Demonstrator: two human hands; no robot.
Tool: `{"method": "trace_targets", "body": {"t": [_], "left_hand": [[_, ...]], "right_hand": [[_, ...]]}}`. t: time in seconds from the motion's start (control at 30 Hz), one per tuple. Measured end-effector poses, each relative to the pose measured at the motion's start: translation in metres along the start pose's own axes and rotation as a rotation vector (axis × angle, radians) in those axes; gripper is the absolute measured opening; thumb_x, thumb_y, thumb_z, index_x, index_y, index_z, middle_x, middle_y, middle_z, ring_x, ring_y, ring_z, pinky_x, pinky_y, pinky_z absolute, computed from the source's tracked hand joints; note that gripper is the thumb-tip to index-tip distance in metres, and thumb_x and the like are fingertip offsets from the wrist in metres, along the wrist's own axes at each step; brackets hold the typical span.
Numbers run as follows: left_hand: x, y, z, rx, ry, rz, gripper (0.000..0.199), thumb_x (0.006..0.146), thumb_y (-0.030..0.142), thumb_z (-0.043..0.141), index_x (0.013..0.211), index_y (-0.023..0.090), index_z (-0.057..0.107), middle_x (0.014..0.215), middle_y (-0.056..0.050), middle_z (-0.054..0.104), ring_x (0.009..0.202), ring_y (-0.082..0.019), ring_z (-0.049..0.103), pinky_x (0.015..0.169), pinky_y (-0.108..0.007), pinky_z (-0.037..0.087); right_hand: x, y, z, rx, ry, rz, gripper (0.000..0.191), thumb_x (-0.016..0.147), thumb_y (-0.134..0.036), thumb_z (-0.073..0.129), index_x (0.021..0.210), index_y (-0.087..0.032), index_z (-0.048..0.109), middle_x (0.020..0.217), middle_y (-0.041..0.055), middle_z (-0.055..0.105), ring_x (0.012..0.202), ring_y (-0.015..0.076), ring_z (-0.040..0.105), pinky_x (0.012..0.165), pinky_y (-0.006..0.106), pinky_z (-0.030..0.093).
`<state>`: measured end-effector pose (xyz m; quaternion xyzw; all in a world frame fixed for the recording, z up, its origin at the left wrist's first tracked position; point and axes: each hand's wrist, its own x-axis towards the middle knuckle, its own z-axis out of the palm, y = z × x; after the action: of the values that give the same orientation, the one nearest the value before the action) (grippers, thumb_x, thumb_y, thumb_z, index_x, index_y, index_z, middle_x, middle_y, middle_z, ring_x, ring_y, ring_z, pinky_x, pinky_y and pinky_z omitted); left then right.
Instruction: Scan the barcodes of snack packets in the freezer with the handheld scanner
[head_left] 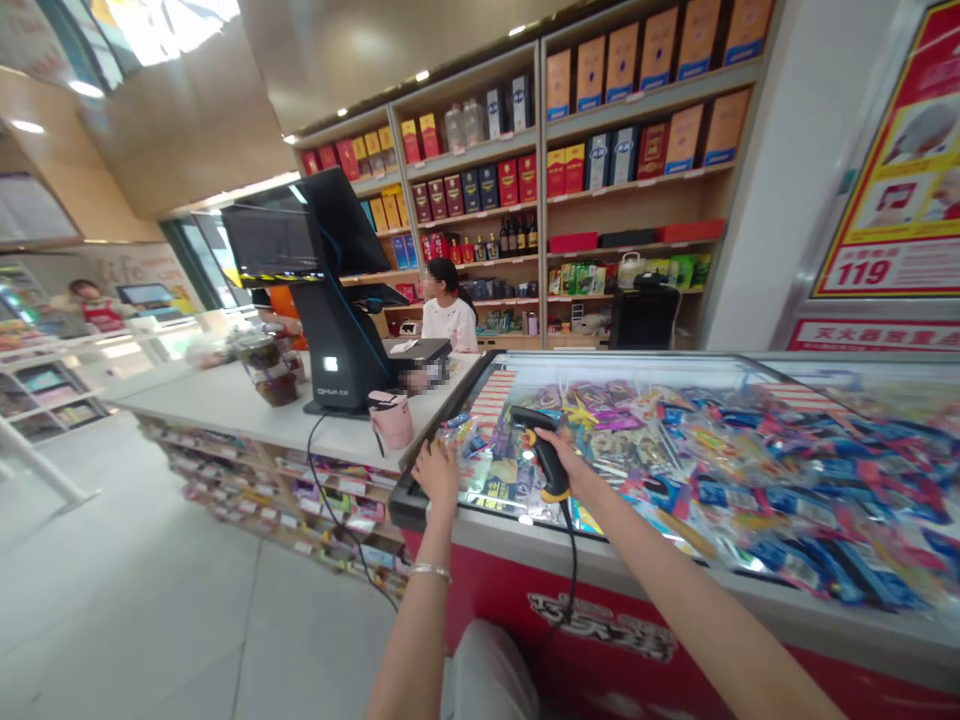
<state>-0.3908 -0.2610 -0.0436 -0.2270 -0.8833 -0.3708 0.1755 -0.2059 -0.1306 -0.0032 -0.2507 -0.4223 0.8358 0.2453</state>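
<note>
My right hand [556, 455] is wrapped round the grip of a black and yellow barcode scanner [549, 462]. The scanner's head points left, above the glass top of a chest freezer [495, 500], and its cable [574, 560] hangs down the red front. My left hand [436, 470] lies at the freezer's near left corner with its fingers spread. By those fingertips is a small clear-and-coloured packet [463, 434]; whether the fingers touch it I cannot tell. Colourful wrapped packs [622, 430] fill the freezer under the glass.
Left of the freezer stands a white counter [202, 400] with a black register screen [337, 300], a pink cup [391, 420] and jars [270, 370]. A person in white [448, 318] is behind it. Boxed goods line the shelves [547, 200]. A cable [330, 500] hangs off the counter.
</note>
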Motion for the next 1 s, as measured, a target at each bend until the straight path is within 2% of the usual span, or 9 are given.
{"method": "trace_targets", "body": {"t": [0.13,0.27,0.53,0.77,1.0], "left_hand": [[-0.004,-0.001,0.013,0.068,-0.068,0.198,0.046,0.093,0.033,0.036,0.13,0.012,0.055,0.141,-0.021,0.046,0.131,-0.034,0.042,0.106,-0.049,0.033],[-0.003,-0.003,0.023,0.152,-0.11,0.328,0.049,0.095,0.031,0.032,0.136,0.012,0.05,0.143,-0.017,0.046,0.136,-0.034,0.036,0.109,-0.048,0.032],[-0.002,-0.007,0.036,0.303,-0.017,0.394,0.051,0.095,0.032,0.033,0.141,0.013,0.043,0.146,-0.016,0.041,0.136,-0.034,0.037,0.109,-0.051,0.033],[-0.005,-0.007,0.035,0.268,0.012,0.437,0.053,0.094,0.038,0.036,0.139,0.011,0.045,0.143,-0.018,0.045,0.133,-0.033,0.041,0.108,-0.05,0.034],[-0.005,-0.011,0.038,0.236,0.018,0.443,0.052,0.094,0.035,0.036,0.136,0.009,0.048,0.14,-0.019,0.048,0.132,-0.034,0.042,0.108,-0.051,0.033]], "right_hand": [[0.011,0.018,0.009,-0.036,0.019,0.001,0.011,0.084,-0.023,0.06,0.079,-0.014,0.064,0.068,0.0048,0.069,0.044,0.0093,0.059,0.035,0.016,0.045],[0.017,0.027,0.004,-0.065,-0.019,-0.02,0.007,0.079,-0.02,0.064,0.079,-0.013,0.065,0.072,0.0054,0.069,0.048,0.0102,0.061,0.037,0.016,0.046],[0.018,0.032,-0.003,-0.086,-0.039,-0.048,0.009,0.077,-0.023,0.064,0.077,-0.013,0.065,0.07,0.0048,0.068,0.048,0.0096,0.06,0.037,0.016,0.044],[0.021,0.033,-0.006,-0.072,-0.056,-0.072,0.012,0.074,-0.025,0.067,0.075,-0.014,0.065,0.07,0.0046,0.067,0.048,0.0098,0.059,0.038,0.017,0.044],[0.029,0.043,-0.015,-0.11,-0.075,-0.119,0.02,0.068,-0.027,0.074,0.077,-0.013,0.065,0.071,0.0055,0.068,0.05,0.0112,0.062,0.04,0.019,0.046]]}}
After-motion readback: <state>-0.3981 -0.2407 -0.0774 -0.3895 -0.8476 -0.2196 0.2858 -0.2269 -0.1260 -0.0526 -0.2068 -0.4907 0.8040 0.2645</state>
